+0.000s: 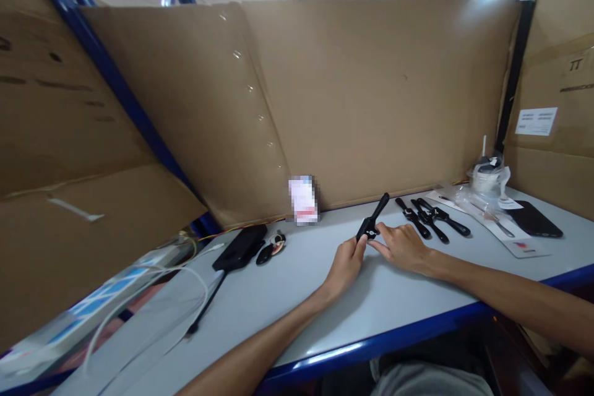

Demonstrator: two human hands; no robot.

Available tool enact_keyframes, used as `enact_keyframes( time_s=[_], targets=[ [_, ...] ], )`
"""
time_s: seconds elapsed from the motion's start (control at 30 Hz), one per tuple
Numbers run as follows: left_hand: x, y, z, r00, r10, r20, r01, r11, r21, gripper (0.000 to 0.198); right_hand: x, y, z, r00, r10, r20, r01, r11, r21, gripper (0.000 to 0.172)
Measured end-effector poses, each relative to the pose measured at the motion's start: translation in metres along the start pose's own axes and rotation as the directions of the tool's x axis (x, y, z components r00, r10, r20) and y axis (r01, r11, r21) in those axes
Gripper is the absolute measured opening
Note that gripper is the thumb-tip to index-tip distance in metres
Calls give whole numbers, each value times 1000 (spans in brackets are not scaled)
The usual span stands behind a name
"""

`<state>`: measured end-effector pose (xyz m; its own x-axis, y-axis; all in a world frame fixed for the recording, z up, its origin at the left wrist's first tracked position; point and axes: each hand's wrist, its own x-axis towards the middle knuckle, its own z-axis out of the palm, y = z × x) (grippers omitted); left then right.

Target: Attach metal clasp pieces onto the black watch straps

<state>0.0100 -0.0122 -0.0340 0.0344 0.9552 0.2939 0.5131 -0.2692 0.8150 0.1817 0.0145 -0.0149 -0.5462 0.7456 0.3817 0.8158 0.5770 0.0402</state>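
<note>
A black spokeshave [374, 219] stands tilted above the table, one handle pointing up and away. My left hand [347, 263] is closed round its lower end, with the thumb up near the middle. The fingers of my right hand [403, 246] pinch at the middle body, where a small bright metal part shows; the exact grip is partly hidden. To the right of my hands, several more black spokeshaves [434, 216] lie close together on the table.
On the grey table [297, 297] are a phone [533, 219], plastic packaging [501, 229], a lidded cup [487, 176], keys [277, 241] and a black pouch-like item [241, 247]. A power strip [102, 297] with white cables lies left. Cardboard [371, 93] walls the back.
</note>
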Motion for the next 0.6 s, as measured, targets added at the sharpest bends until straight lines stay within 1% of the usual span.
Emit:
enact_keyframes(
  time_s=[0.1,0.27,0.4,0.6],
  targets=[
    [-2,0,2,1000,-13,-12,12,998,-54,55,1,-1,1,1000,10,6,-10,999,48,41],
    [-2,-2,6,999,-16,-34,13,996,-88,58,3,-4,6,999,33,11,-33,998,52,40],
    [-1,-4,7,999,-22,-40,19,997,-78,59,5,-4,9,1000,26,14,-27,996,84,39],
    [-1,-3,5,1000,-24,-12,23,999,-49,58,5,-2,9,1000,19,-5,-18,994,107,39]
  ],
)
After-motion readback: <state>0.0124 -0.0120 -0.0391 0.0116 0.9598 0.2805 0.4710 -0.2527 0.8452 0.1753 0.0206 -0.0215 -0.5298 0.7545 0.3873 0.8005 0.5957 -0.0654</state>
